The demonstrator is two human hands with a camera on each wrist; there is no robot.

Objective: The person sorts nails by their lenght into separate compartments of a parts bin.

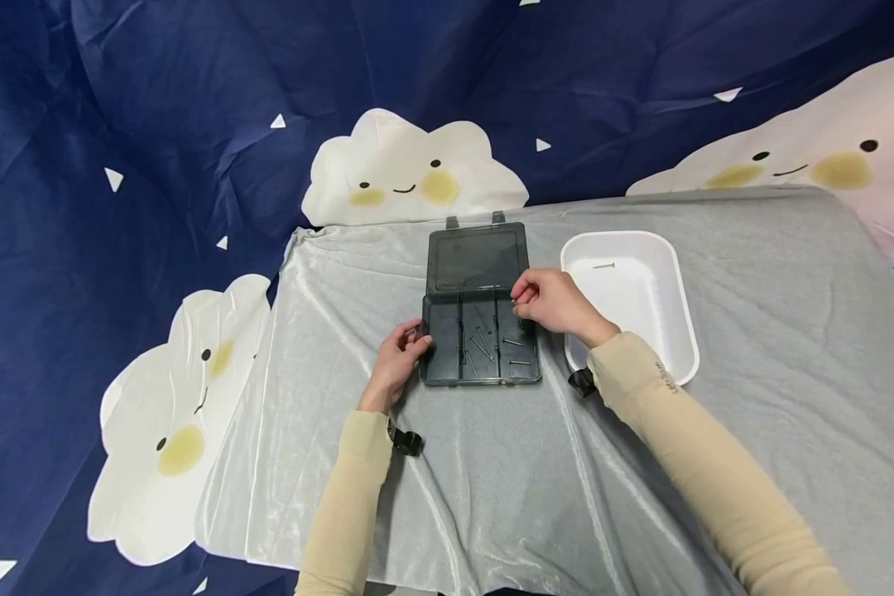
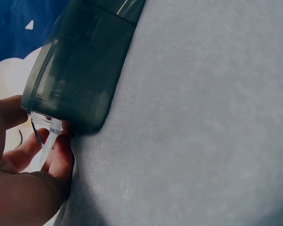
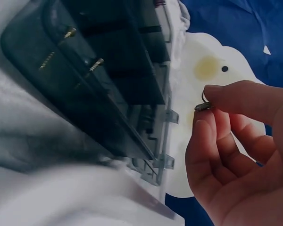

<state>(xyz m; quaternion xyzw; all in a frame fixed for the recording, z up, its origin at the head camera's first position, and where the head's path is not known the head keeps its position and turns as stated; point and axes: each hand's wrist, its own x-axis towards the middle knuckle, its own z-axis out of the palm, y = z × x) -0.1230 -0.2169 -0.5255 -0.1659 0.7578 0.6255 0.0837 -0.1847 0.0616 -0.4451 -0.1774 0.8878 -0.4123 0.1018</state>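
Observation:
A dark translucent compartment box (image 1: 441, 377) lies with its lid (image 1: 478, 258) folded back. Screws (image 1: 520, 362) lie in its right compartment, and several more, thin and dark, in the middle one. At the box's left side, my left hand (image 1: 398, 361) grips the edge, thumb on the rim; the left wrist view shows its fingers around a clear piece (image 2: 49, 125) at the box's end. Over the right compartment's far end, my right hand (image 1: 555, 305) pinches a small screw (image 3: 203, 107) between thumb and index finger, much of it hidden by the fingertips.
A white plastic bin (image 1: 685, 331) stands right of the box, under my right forearm, with a single screw (image 1: 603, 266) inside near its far side. Grey cloth (image 1: 492, 480) covers the table, wrinkled in places. Behind hangs a blue curtain (image 1: 216, 99) with cloud prints.

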